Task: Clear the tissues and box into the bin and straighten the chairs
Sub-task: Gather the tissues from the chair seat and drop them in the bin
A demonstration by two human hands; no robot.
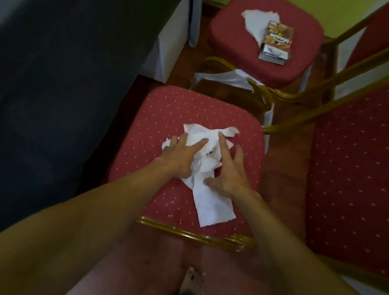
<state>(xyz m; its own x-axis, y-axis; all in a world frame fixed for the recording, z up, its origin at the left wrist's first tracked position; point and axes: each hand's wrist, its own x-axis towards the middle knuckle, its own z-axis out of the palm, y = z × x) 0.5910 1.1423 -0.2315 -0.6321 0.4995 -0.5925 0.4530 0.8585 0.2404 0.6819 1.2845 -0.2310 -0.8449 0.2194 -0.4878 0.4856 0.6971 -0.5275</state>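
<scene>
A crumpled white tissue [208, 196] lies spread on the red dotted seat of the near chair [156, 120]. My left hand [181, 155] rests flat on its left part with fingers spread. My right hand [229, 171] presses on its right side, fingers apart too. Neither hand has closed around the paper. On the far chair's red seat [302, 62] lie another white tissue [254, 22] and a small brown printed box [277, 42] with its open end toward me; the box lies partly on that tissue.
A dark cloth-covered table [61, 58] fills the left side. On the right stands a third red chair with a gold frame [367, 162]. White wrapping [224, 77] hangs on the gold frame between the two seats. Reddish floor and my bare foot [190, 282] are below.
</scene>
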